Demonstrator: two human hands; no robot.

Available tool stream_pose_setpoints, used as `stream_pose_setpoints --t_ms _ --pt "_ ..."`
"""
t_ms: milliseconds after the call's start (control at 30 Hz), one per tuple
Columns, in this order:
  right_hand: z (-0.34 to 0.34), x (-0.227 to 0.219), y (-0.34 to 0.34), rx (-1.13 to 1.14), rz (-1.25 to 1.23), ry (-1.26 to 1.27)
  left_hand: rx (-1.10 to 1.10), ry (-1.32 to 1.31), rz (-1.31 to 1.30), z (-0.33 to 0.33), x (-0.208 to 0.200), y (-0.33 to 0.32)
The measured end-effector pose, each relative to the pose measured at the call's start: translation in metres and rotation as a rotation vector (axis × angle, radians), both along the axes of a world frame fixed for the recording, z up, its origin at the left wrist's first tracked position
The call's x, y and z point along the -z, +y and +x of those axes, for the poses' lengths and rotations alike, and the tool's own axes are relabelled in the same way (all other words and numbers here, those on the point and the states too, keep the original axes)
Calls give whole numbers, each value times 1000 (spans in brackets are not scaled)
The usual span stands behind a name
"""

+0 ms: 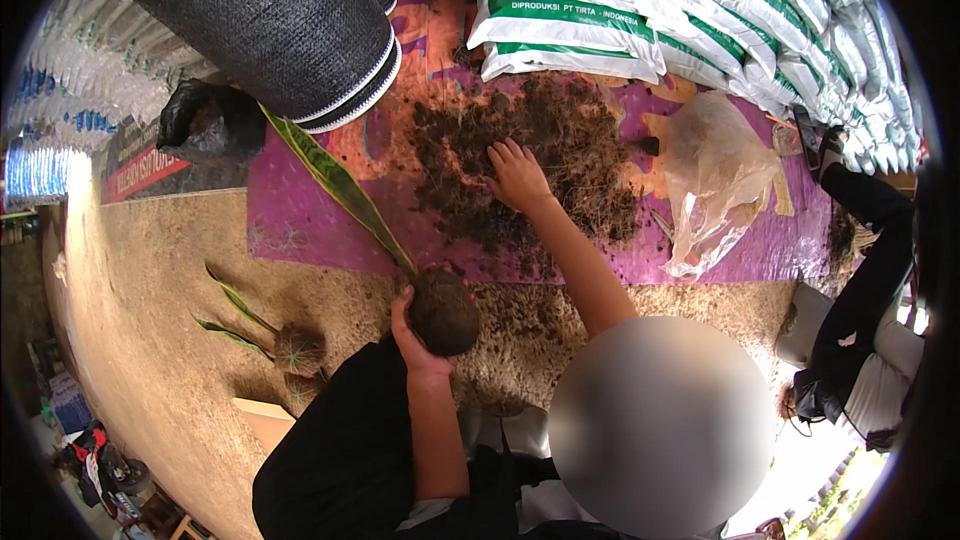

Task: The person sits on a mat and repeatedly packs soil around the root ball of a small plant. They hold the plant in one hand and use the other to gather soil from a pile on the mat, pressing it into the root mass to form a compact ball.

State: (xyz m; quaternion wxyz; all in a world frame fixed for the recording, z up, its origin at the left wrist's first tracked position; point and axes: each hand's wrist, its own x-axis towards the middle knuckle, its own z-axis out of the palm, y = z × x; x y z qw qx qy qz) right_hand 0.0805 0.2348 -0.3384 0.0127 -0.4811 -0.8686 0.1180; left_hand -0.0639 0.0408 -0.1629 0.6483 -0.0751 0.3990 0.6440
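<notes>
Here, over brown ground (180, 280), we see a purple-and-orange sheet (320, 235), with white-and-green sacks (580, 38) stacked along its far edge and a large black cylinder with white trim (250, 20) at its upper left. Dark, loose soil (580, 140) lies heaped mid-sheet, a clear plastic bag (712, 180) to its right. By the sheet's near edge, a dark round root ball (447, 315) with a long yellow-edged leaf (345, 192) sits in the left hand (422, 348), half-closed around it from the left and below, its fingers largely hidden. The right hand (522, 180) rests palm down on the soil, fingers loosely spread, holding nothing we can see.
</notes>
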Motion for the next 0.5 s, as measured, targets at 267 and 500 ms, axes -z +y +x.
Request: stream_pose_setpoints --t_ms 267,500 --pt "20 -26 -3 -138 -249 11 1 -1 -20 -2 -2 -3" --pt "46 -30 -34 -71 3 83 -16 -32 11 -1 -6 -2"
